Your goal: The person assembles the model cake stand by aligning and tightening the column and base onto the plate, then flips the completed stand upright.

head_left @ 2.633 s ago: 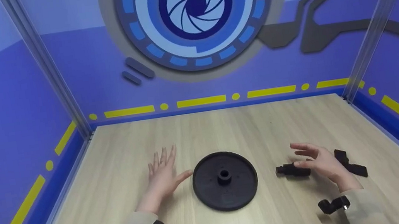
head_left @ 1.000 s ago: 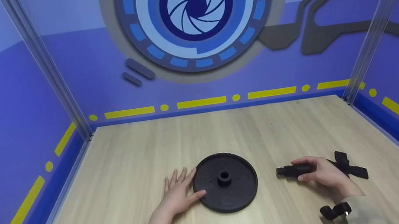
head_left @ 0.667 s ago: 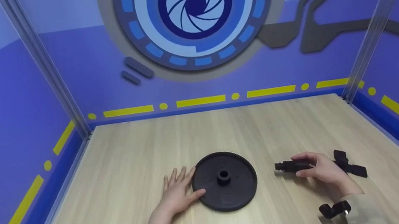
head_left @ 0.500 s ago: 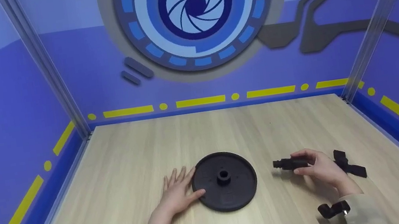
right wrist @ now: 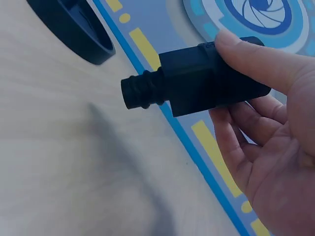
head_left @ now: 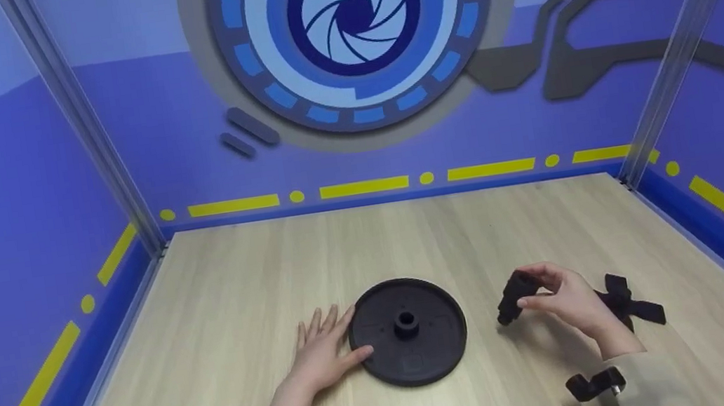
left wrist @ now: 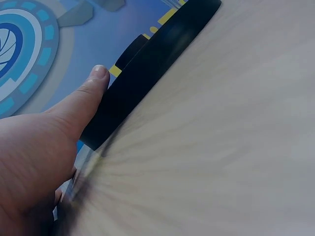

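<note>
A black round disc point(head_left: 384, 363) with a raised rim and a central hollow hub lies flat on the wooden table. My left hand point(head_left: 317, 361) rests at its left edge, fingers spread and straight, thumb touching the rim; the left wrist view shows the thumb point(left wrist: 83, 101) against the disc's side. To the right, my right hand point(head_left: 570, 297) pinches a black plastic post point(head_left: 515, 296) between thumb and fingers, above the table. In the right wrist view this post point(right wrist: 197, 76) has a blocky body and a narrower ribbed stub, tilted downward in the head view.
Behind the right hand lies a black part with several flat arms point(head_left: 623, 299), partly hidden by the hand. Blue panels point(head_left: 362, 153) wall in the back and both sides of the table point(head_left: 237, 270). Each wrist carries a small black camera mount point(head_left: 596, 384).
My left hand came in to the disc's edge and has stayed there. The right hand took hold of the post, lifted it and tipped its ribbed end down. The disc has not moved.
</note>
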`<state>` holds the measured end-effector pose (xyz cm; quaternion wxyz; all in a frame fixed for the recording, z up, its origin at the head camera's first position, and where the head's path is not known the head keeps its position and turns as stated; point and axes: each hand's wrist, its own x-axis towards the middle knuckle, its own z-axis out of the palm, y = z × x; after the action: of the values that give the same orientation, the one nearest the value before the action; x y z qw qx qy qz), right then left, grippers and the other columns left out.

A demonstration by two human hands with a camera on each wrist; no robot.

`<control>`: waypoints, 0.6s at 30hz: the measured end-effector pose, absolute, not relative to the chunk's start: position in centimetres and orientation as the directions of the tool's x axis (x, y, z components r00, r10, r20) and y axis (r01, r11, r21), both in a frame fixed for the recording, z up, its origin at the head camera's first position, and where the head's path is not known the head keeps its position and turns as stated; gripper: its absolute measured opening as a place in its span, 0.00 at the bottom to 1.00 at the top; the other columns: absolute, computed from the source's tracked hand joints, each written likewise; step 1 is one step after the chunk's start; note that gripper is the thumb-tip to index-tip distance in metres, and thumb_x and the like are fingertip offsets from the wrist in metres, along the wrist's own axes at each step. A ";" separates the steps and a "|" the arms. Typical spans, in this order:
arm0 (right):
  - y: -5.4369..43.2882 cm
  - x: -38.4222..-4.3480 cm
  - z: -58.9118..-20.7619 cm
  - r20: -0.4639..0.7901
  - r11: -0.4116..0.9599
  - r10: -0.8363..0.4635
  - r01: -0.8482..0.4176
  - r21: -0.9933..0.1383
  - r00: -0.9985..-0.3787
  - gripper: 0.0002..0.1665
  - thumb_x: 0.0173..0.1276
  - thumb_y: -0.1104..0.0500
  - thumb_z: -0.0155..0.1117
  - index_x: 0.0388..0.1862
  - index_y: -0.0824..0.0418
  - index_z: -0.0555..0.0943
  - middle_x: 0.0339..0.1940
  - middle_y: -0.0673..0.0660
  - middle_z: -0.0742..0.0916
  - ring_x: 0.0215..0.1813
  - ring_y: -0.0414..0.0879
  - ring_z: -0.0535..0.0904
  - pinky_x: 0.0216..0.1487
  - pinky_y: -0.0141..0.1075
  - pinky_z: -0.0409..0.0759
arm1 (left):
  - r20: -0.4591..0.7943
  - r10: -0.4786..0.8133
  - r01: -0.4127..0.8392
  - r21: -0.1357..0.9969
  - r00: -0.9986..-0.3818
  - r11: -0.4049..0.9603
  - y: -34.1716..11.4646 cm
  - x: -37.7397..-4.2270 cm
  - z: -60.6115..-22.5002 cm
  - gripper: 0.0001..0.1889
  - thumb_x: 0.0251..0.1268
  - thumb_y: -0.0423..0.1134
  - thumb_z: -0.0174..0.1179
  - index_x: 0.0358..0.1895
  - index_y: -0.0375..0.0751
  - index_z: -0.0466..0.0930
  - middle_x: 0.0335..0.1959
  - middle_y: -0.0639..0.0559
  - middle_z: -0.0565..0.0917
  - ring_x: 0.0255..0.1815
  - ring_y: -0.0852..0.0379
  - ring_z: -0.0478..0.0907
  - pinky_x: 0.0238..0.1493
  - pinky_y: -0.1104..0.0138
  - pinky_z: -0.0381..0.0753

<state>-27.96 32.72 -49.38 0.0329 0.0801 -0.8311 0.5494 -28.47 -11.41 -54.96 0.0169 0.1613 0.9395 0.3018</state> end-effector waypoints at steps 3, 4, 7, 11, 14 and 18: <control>32.0 -28.1 -49.2 0.161 0.369 -0.099 -0.187 -0.910 -0.982 0.34 0.61 0.64 0.78 0.66 0.67 0.77 0.58 0.50 0.87 0.57 0.25 0.80 0.58 0.22 0.78 | 0.064 0.312 0.292 0.566 -0.948 0.771 -11.4 -28.6 -54.9 0.46 0.65 0.70 0.60 0.82 0.54 0.59 0.84 0.37 0.56 0.86 0.30 0.42 0.83 0.33 0.32; 31.8 -28.2 -49.2 0.168 0.362 -0.097 -0.192 -0.912 -0.981 0.34 0.61 0.64 0.78 0.66 0.67 0.78 0.59 0.51 0.87 0.57 0.25 0.80 0.59 0.21 0.78 | 0.065 0.312 0.292 0.566 -0.948 0.771 -11.4 -28.6 -55.0 0.46 0.65 0.70 0.60 0.82 0.54 0.59 0.84 0.37 0.56 0.86 0.30 0.42 0.83 0.32 0.32; 31.0 -28.5 -49.1 0.193 0.338 -0.104 -0.218 -0.916 -0.976 0.34 0.62 0.64 0.77 0.67 0.66 0.78 0.60 0.53 0.87 0.58 0.26 0.81 0.61 0.20 0.78 | 0.065 0.311 0.292 0.565 -0.948 0.772 -11.5 -28.6 -55.0 0.46 0.65 0.70 0.60 0.82 0.54 0.59 0.84 0.37 0.56 0.86 0.30 0.42 0.82 0.32 0.32; 29.6 -29.1 -48.7 0.222 0.292 -0.101 -0.242 -0.925 -0.970 0.34 0.64 0.64 0.76 0.69 0.64 0.77 0.60 0.55 0.87 0.58 0.29 0.83 0.61 0.20 0.78 | 0.068 0.312 0.295 0.563 -0.948 0.772 -11.5 -28.6 -55.0 0.46 0.65 0.70 0.60 0.82 0.53 0.59 0.84 0.37 0.56 0.85 0.30 0.43 0.82 0.32 0.33; 28.3 -29.5 -48.4 0.241 0.250 -0.098 -0.258 -0.933 -0.966 0.35 0.65 0.65 0.75 0.71 0.63 0.76 0.64 0.58 0.86 0.60 0.29 0.82 0.63 0.21 0.78 | 0.070 0.312 0.295 0.565 -0.948 0.771 -11.5 -28.5 -55.0 0.46 0.65 0.70 0.60 0.82 0.52 0.59 0.84 0.37 0.56 0.85 0.30 0.43 0.82 0.32 0.33; 26.5 -30.1 -48.1 0.253 0.185 -0.100 -0.268 -0.946 -0.962 0.36 0.63 0.69 0.74 0.71 0.66 0.75 0.65 0.58 0.85 0.61 0.30 0.82 0.63 0.23 0.79 | 0.068 0.315 0.296 0.570 -0.947 0.767 -11.4 -28.4 -55.0 0.47 0.65 0.70 0.60 0.81 0.51 0.60 0.83 0.36 0.57 0.86 0.30 0.43 0.83 0.32 0.33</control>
<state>-30.14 26.50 -48.14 0.0669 0.1198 -0.7668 0.6270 -28.41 -11.35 -54.97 0.0160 0.1627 0.9397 0.3003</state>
